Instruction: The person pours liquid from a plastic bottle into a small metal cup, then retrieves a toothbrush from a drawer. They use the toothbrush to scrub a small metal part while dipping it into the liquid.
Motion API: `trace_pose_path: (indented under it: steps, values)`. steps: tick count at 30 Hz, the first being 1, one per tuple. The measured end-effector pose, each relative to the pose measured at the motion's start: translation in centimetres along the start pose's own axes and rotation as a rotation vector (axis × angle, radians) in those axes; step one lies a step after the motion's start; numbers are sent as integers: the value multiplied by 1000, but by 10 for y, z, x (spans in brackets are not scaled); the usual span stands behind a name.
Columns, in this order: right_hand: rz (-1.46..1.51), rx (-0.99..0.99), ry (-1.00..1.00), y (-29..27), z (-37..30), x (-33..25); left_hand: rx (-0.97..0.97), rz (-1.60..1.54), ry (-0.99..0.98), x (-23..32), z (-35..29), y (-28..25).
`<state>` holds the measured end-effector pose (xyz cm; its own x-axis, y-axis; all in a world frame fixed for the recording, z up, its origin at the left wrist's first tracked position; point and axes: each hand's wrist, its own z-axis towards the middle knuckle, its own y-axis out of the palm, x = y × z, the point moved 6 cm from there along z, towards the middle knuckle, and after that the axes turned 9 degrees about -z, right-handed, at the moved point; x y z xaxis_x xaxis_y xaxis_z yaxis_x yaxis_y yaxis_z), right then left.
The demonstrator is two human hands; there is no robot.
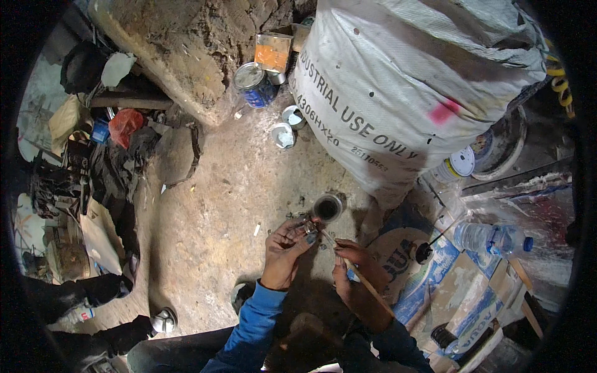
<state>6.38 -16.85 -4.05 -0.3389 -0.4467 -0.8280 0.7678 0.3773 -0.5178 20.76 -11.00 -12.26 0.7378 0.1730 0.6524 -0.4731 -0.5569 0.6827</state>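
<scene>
My left hand (285, 250) pinches a small shiny piece (308, 229), reddish and silvery, whose kind I cannot make out. In my right hand (360, 276) lies a slim brush (367, 283) with a long wooden handle, gripped like a pen. Its pale front end (328, 235) points at the small piece, close to it; whether they touch is hard to tell. Just beyond both hands a small round can (327, 208) stands on the floor, dark inside. My fingers hide part of the small piece.
A big white woven sack (385, 81) bulges at the far right. Paint tins (255, 84) and small white-stained cans (283, 135) stand beyond the hands. Flattened cardboard (448, 292) and a clear plastic bottle (491, 239) lie at the right. A foot in a sandal (163, 320) shows lower left.
</scene>
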Motion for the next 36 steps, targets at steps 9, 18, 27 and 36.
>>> trace_pose_path:
  steps: [9,18,27,36]
  values:
    - [2,30,-32,-3,-2,0,-31,-42,24,-1,-1,4]
    - [-16,19,-80,0,-5,1,-10,-4,8,-2,-2,4]
    - [-157,52,-124,-3,2,-9,-38,-23,17,-1,-3,6]
    - [-121,0,-34,-2,-6,-6,-18,-51,7,-1,-2,8]
